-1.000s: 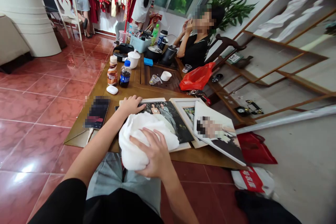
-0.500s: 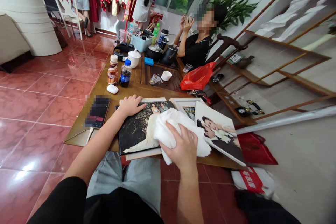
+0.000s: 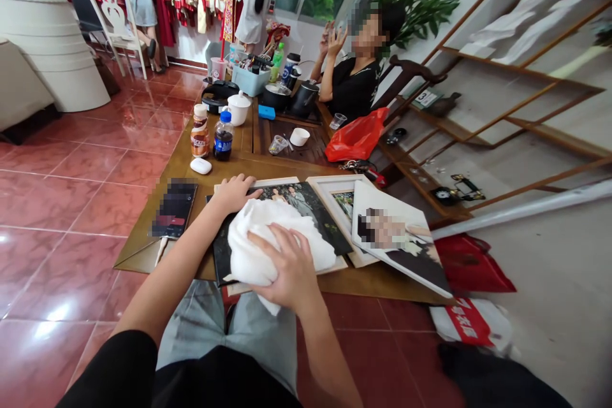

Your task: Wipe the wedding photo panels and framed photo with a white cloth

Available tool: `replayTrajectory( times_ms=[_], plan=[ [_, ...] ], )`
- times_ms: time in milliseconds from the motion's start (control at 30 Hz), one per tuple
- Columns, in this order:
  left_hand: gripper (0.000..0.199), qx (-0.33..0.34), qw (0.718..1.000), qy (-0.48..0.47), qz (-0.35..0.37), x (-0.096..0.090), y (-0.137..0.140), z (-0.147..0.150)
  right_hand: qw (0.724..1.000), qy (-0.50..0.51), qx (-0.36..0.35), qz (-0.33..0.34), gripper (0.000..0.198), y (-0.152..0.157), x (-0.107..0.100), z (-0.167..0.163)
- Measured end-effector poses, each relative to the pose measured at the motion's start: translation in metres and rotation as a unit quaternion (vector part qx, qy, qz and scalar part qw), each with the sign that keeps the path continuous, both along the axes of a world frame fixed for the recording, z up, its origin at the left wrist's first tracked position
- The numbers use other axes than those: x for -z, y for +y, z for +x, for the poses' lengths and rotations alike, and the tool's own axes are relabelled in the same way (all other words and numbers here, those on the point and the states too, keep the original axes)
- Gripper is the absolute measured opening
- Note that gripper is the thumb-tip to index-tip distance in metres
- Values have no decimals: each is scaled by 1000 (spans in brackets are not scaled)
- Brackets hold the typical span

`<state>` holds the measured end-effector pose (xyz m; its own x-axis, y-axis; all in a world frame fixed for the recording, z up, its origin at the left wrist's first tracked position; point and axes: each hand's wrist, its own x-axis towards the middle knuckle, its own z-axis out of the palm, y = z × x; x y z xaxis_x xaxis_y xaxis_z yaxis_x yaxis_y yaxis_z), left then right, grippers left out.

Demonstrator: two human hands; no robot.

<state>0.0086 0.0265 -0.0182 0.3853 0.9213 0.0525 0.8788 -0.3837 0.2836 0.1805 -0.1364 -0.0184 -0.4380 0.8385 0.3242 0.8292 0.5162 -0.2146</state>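
My right hand (image 3: 289,261) clutches a bunched white cloth (image 3: 275,236), pressed onto a dark wedding photo panel (image 3: 313,202). The cloth covers much of the panel's middle and lower part, and one corner hangs over the near edge. At the panel's upper left edge my left hand (image 3: 236,192) lies flat with its fingers stretched out. Under the panel shows a pale frame. To the right, a white-edged photo panel (image 3: 430,261) lies slanted over another white frame (image 3: 315,183), reaching the table's right side.
Left of my arm lies a phone (image 3: 176,207) with a cable. Beyond are an earbud case (image 3: 201,166), a brown drink bottle (image 3: 199,134), a cola bottle (image 3: 222,137) and a lidded white cup (image 3: 238,108). A red plastic bag (image 3: 356,134) and a seated person are across the wooden table (image 3: 138,239).
My right hand has slid the cloth leftward across the dark photo panel, baring its right part and covering its left and middle. My left hand stays at the upper left edge.
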Motion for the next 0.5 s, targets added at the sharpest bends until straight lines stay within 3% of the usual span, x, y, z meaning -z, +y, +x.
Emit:
replayTrajectory(
  times_ms=[300, 400, 500],
  plan=[
    [47, 2, 1000, 1, -4, -2, 0, 1, 977, 11, 191, 94, 55, 26, 12, 70],
    [46, 0, 1000, 8, -3, -2, 0, 1, 973, -2, 208, 102, 54, 27, 13, 73],
    [47, -2, 1000, 12, -6, -2, -1, 2, 981, -23, 173, 85, 56, 23, 8, 61]
  ],
)
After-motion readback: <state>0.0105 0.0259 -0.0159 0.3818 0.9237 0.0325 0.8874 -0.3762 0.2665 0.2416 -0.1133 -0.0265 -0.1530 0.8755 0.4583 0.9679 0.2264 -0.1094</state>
